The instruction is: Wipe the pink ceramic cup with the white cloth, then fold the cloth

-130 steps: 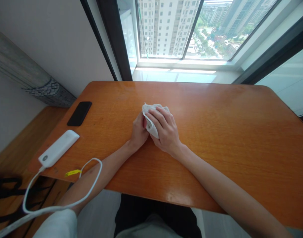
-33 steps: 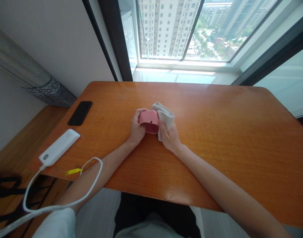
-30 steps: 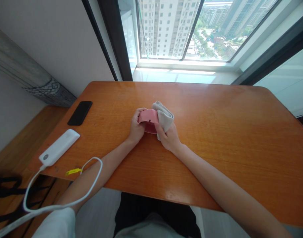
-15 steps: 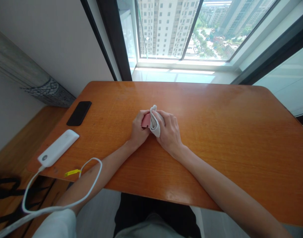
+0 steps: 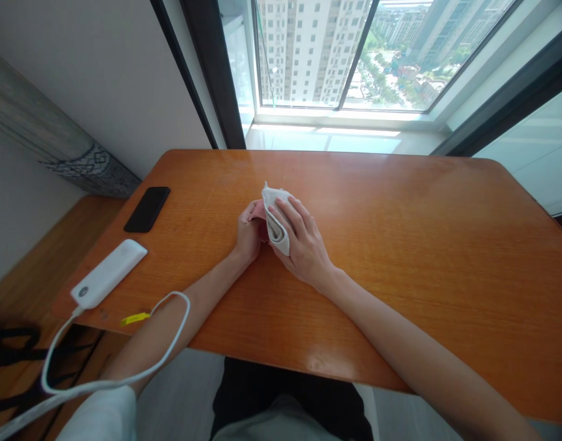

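While the right hand (image 5: 303,248), fingers curved, grips a folded white cloth (image 5: 274,229) against a pink object (image 5: 259,210), the left hand (image 5: 247,231) clasps that object's left side. Pink object: near the middle of the wooden table (image 5: 423,263), largely behind the cloth; a second ago I see its hollow. Cloth: farther left than half a second ago. Toward the table's left edge, unmoved: one black phone (image 5: 147,209); one white oblong device (image 5: 109,274); one white cable (image 5: 185,315), looped over the forearm; one yellow tag (image 5: 135,319). Beyond: one window (image 5: 308,55).
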{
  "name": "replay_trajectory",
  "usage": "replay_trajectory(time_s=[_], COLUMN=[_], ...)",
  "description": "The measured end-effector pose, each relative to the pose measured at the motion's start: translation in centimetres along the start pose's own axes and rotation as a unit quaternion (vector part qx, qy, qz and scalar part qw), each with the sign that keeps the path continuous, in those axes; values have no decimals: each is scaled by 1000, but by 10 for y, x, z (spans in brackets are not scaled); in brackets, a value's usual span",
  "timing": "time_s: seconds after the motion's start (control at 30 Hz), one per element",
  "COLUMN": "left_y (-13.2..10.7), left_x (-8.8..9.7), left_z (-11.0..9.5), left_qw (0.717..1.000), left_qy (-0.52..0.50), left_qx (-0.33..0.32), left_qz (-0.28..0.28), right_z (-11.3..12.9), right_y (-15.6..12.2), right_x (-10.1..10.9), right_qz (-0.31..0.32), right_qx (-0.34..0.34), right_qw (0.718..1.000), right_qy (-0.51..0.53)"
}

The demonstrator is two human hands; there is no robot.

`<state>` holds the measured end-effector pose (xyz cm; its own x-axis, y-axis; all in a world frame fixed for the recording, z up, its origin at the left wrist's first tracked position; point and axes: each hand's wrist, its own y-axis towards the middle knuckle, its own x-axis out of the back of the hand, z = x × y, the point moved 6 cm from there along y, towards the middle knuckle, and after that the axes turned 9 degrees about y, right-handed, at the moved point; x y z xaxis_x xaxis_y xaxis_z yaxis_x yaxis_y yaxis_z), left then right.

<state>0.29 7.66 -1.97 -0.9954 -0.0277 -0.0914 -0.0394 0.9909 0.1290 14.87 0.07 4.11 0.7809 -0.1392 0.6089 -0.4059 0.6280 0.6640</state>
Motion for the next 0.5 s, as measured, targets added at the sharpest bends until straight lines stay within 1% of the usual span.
replay_trajectory(time_s=[0.03,0.1,0.3,0.37,0.5], left_y=[1,1,-7,-8,-9], left_x=[0,-1,-11,-12,-13], left_z=[2,0,-18,-18,-8], left_qw=[1000,1000,995,996,998], left_qy=[-7,-9,61,45,-19], left_qx=[9,4,-65,-54,10], left_qz=[3,9,52,59,62], right_z=[0,1,4,6,14], right_y=[-1,-2,-10,-11,-5], right_x=[-1,0,10,12,11], right_qz=[1,-7,-61,-77,-77], right_qx=[3,8,30,37,67], right_qw=[1000,1000,997,995,994], right_qy=[5,13,43,47,31])
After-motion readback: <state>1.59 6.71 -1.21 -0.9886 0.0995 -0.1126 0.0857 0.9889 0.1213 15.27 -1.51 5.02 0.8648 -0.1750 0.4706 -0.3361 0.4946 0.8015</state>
